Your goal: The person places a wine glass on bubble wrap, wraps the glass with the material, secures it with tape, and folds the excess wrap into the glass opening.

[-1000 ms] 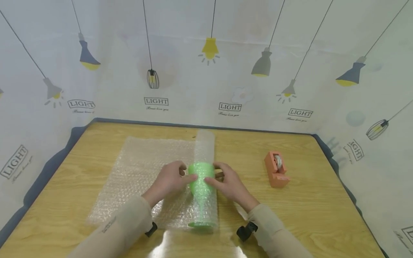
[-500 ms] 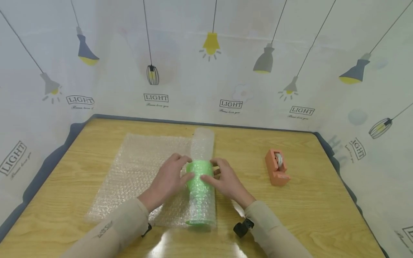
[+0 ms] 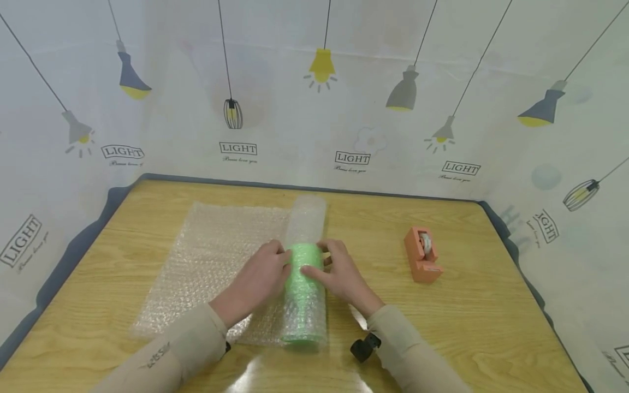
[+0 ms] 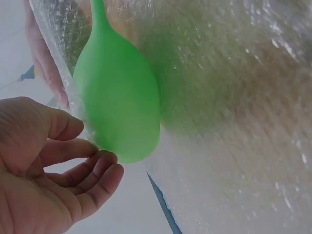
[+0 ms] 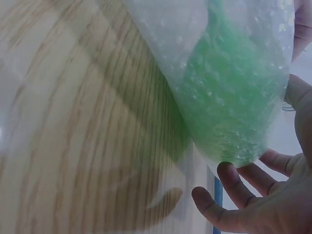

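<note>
A green stemmed goblet (image 3: 301, 284) lies on its side, rolled in bubble wrap (image 3: 221, 262), its bowl away from me and its foot near the table's front. My left hand (image 3: 267, 270) holds the roll by the bowl from the left; in the left wrist view its curled fingertips meet the goblet's rim (image 4: 136, 157) beside the wrap's edge. My right hand (image 3: 341, 275) holds the bowl end from the right, thumb on top. Fingers (image 5: 234, 183) of that hand curl at the wrapped rim in the right wrist view. The left thumb is hidden in the head view.
An orange tape dispenser (image 3: 423, 255) with a tape roll stands to the right on the wooden table (image 3: 472, 305). Flat bubble wrap extends left from the roll, and a loose end sticks out beyond the bowl. A lamp-patterned curtain (image 3: 285, 109) surrounds the table's far sides.
The wrapped goblet has rolled slightly to the left. My left thumb has moved off the top of the roll, while my right hand has shifted a little left along with it.
</note>
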`<control>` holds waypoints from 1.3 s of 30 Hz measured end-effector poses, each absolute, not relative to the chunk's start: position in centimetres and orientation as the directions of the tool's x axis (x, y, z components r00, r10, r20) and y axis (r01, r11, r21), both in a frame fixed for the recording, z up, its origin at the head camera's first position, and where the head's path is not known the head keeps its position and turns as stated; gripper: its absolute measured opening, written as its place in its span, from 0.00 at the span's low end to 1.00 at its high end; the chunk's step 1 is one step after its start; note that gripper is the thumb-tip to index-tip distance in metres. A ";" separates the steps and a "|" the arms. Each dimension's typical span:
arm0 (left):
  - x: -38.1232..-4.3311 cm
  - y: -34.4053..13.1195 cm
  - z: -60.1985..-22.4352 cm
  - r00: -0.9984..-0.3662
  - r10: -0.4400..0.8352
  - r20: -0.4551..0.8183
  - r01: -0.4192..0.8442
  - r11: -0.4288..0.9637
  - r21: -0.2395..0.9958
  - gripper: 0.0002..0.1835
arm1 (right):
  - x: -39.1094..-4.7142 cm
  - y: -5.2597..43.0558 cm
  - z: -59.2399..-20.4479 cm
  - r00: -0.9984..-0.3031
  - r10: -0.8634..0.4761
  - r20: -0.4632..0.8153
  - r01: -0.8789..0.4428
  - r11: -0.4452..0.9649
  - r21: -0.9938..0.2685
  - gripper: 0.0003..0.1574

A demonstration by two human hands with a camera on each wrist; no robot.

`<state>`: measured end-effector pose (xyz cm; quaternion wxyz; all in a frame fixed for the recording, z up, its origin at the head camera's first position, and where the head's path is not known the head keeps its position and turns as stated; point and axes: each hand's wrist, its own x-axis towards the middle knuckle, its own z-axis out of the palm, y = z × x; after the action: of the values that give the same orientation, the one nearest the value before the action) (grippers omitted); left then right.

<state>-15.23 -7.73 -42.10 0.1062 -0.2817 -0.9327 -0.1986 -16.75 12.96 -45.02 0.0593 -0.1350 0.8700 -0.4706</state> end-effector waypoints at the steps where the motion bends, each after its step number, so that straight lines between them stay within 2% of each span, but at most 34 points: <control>1: -15.3 -7.8 -42.1 -0.826 0.481 0.296 0.559 0.766 0.317 0.02 | -16.8 12.8 -45.0 -0.957 -0.289 0.028 -0.182 0.520 -0.835 0.37; 7: -16.0 -7.9 -41.1 -0.912 0.398 0.096 0.391 0.778 0.492 0.21 | -16.7 11.9 -44.9 -0.957 -0.281 0.074 -0.220 0.535 -0.816 0.37; 12: -16.4 -7.8 -40.1 -0.944 0.324 -0.063 0.232 0.786 0.573 0.30 | -16.6 11.3 -45.0 -0.949 -0.287 0.133 -0.280 0.564 -0.777 0.39; 19: -16.7 -7.1 -39.1 -0.958 0.230 -0.170 0.102 0.830 0.549 0.31 | -16.5 10.6 -45.2 -0.939 -0.283 0.195 -0.333 0.610 -0.719 0.42; 34: -17.7 -6.0 -38.6 -0.955 0.227 -0.189 0.145 0.917 0.371 0.29 | -16.5 9.7 -46.1 -0.924 -0.258 0.283 -0.383 0.589 -0.711 0.42; 39: -17.9 -6.5 -38.6 -0.952 0.216 -0.218 0.119 0.914 0.388 0.27 | -16.4 9.8 -45.9 -0.936 -0.270 0.227 -0.342 0.539 -0.770 0.45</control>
<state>-17.90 -6.45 -38.57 -0.1294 -0.0863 -0.9697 -0.1883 -16.40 9.81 -45.92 -0.0402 -0.1748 0.8763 -0.4471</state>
